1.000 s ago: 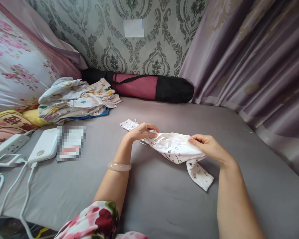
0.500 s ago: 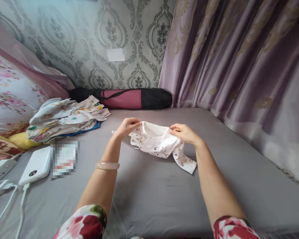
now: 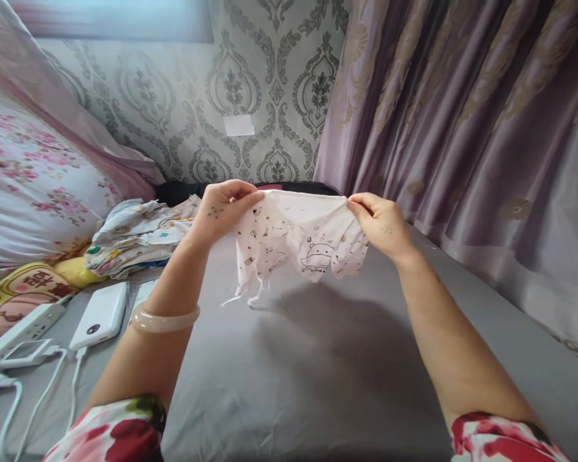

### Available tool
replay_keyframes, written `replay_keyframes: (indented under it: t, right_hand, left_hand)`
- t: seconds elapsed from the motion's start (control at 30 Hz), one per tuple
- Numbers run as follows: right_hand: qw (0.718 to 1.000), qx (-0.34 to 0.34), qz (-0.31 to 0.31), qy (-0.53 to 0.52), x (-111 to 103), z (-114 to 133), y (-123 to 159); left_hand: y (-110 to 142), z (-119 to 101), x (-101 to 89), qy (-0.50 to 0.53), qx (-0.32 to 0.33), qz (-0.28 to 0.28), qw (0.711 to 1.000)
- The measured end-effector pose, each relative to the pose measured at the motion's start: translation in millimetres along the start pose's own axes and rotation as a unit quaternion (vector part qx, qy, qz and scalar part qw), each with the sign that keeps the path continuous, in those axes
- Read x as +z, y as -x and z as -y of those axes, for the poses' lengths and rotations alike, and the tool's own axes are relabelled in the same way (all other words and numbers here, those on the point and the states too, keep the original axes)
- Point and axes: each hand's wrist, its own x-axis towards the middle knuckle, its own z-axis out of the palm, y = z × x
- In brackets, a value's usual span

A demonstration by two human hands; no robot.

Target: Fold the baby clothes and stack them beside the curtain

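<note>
A small white baby top with little printed figures and a cartoon animal hangs in the air above the grey bed sheet. My left hand pinches its upper left corner, thumb against fingers. At the opposite upper corner, my right hand grips the cloth the same way. The edge between both hands is stretched almost straight. Thin white ties dangle from the lower left of the garment, and its shadow falls on the sheet below.
On the left lie a pile of folded clothes, a white power bank, a power strip with cables, and a floral pillow. A dark rolled bag lies along the wall. Purple curtains hang on the right.
Both hands have lifted the baby top off the sheet and spread its upper edge apart. It now hangs down, where before it lay bunched on the bed. The view has shifted too.
</note>
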Motion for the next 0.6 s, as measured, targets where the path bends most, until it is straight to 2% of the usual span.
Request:
replay_keyframes:
  t: [0.1,0.13,0.23,0.33,0.43,0.53,0.6]
  right_hand:
    - [0.998,-0.026,0.038,0.046,-3,8,-9]
    - [0.997,-0.034,0.036,0.059,-3,9,-11]
    - [0.994,-0.053,-0.029,0.089,-2,8,-19]
    - [0.989,-0.073,-0.027,0.124,-1,6,-27]
    - [0.985,-0.073,-0.057,0.146,0,4,-30]
    - [0.983,-0.091,-0.019,0.160,4,0,-29]
    - [0.981,-0.088,-0.021,0.169,6,-3,-29]
  left_hand:
    - [-2,1,-3.3,-0.002,-0.018,0.068,0.998]
    - [-3,2,-3.2,0.006,-0.022,0.072,0.997]
    - [-4,6,-0.7,0.049,-0.027,0.031,0.998]
    - [-8,7,4.1,0.061,-0.034,0.069,0.995]
    - [-13,7,11.1,0.080,-0.033,0.034,0.996]
    - [-18,8,18.9,0.100,-0.039,0.047,0.993]
    - [-21,11,23.5,0.110,-0.036,0.035,0.993]
